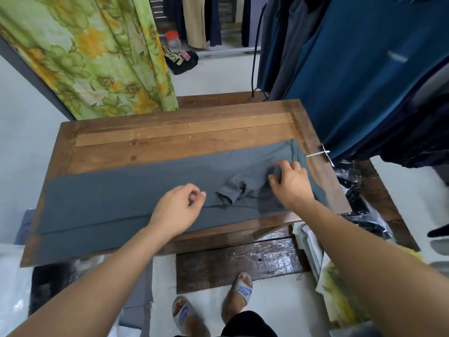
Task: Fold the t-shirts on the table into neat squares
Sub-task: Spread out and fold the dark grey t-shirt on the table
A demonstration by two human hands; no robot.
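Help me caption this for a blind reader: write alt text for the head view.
A person's right hand grips bunched fabric near the sleeve of a grey t-shirt spread on a wooden table, while the left hand, loosely curled, is over its middle. Blue garments hang at right, a floral curtain at left.

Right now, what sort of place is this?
Probably a small clothing shop or stockroom: hanging garments crowd the back and right, a grey t-shirt lies spread on the wooden table, and plastic-bagged dark clothes sit at its right end.
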